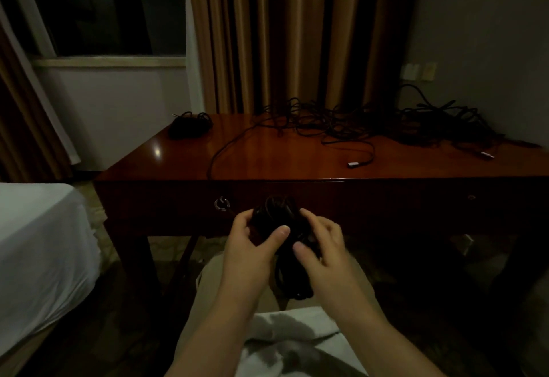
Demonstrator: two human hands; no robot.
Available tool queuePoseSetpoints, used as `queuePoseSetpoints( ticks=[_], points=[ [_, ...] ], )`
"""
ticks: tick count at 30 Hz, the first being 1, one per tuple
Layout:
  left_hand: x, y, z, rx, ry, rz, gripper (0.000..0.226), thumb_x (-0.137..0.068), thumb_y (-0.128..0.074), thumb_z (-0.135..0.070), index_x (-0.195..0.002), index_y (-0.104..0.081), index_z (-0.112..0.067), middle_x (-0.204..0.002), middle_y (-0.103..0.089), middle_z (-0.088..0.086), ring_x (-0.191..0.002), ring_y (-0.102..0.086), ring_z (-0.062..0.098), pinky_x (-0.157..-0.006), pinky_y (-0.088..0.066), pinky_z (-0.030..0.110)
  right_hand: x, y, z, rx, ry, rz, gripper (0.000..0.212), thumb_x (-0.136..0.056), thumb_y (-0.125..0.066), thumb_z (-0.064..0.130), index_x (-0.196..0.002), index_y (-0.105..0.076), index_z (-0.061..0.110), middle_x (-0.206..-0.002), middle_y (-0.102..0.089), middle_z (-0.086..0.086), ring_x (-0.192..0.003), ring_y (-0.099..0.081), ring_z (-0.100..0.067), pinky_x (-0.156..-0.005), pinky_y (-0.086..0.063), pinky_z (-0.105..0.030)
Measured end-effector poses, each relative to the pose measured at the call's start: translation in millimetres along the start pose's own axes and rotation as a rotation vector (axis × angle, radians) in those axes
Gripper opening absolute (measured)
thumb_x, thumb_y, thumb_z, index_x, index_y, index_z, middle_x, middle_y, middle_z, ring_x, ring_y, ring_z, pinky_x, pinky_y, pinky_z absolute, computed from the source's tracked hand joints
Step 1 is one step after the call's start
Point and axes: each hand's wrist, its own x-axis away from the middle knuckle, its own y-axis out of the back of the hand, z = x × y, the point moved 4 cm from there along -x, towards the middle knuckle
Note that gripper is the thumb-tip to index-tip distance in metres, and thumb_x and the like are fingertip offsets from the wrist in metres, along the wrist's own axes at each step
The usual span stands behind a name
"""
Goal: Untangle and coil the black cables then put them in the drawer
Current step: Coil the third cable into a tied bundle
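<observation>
both hands at lap height, just in front of the desk; left hand curled round the upper part of a black coil, thumb laid across its front; right hand pinching the same coil from the other side, thumb on the strands, remaining fingers partly hidden behind them

loops hanging below the hands toward the knees, lower end dim, too dark to tell whether a tail is loose there

probably finishing this coil: keep the left grip firm on the gathered loops so none slip, feed any slack with the right in even turns of matching size, wrap the last length round the waist of the bundle and tuck the plug under, no tight kinks near the connector

drawer shut, ring pull just left of the hands; free one hand for it before stowing, carry the coil in the other without squeezing it out of shape

on the desk: one finished bundle at the far left corner, a large tangle along the back and right, one strand trailing over the front edge, a plug lying apart on the wood; plenty left to sort
</observation>
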Motion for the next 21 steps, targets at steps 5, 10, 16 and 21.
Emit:
queuePoseSetpoints(
  ticks=[5,10,16,21],
  points=[
    [6.3,-8.4,1.2,-0.024,0.036,-0.062,0.036,-0.086,-0.068,-0.015,-0.112,-0.047,-0.029,-0.102,-0.058,-0.013,-0.091,-0.056,-0.002,-0.068,-0.045,0.013,-3.3,-13.0,-5.6,0.219,-0.006,0.09,0.1,-0.079,-0.073,0.026,-0.149,-0.002,0.031,-0.147,-0.02,0.011,-0.125,-0.036,-0.004,-0.096,-0.038,-0.017],
    [14.8,-21.6,4.7,-0.127,0.043,0.052,0.04,-0.094,-0.053,-0.013,-0.127,-0.044,-0.034,-0.103,-0.054,-0.023,-0.093,-0.055,-0.006,-0.074,-0.042,0.012,-9.4,-3.2,-8.1,0.226,0.011,-0.126,0.076,-0.083,-0.069,0.024,-0.146,-0.027,0.021,-0.145,-0.029,0.009,-0.124,-0.042,-0.009,-0.094,-0.039,-0.018],
    [16.7,-15.5,6.1,-0.037,0.038,0.04,0.039,-0.095,-0.048,-0.002,-0.115,-0.044,-0.036,-0.104,-0.056,-0.02,-0.094,-0.055,-0.007,-0.068,-0.046,0.008,-10.2,6.4,-9.3,0.02,-0.084,-0.109,0.064,-0.075,-0.076,0.021,-0.133,-0.05,0.03,-0.118,-0.062,0.008,-0.109,-0.058,-0.009,-0.095,-0.05,-0.034],
    [16.1,-6.1,6.0,-0.041,0.01,-0.062,0.044,-0.089,-0.053,0.008,-0.093,-0.046,-0.036,-0.101,-0.059,-0.009,-0.094,-0.058,0.001,-0.063,-0.046,0.005,-10.4,7.4,-1.8,0.121,-0.074,-0.002,0.076,-0.076,-0.075,0.02,-0.142,-0.038,0.029,-0.124,-0.056,0.008,-0.115,-0.054,-0.009,-0.098,-0.048,-0.032]
  ],
)
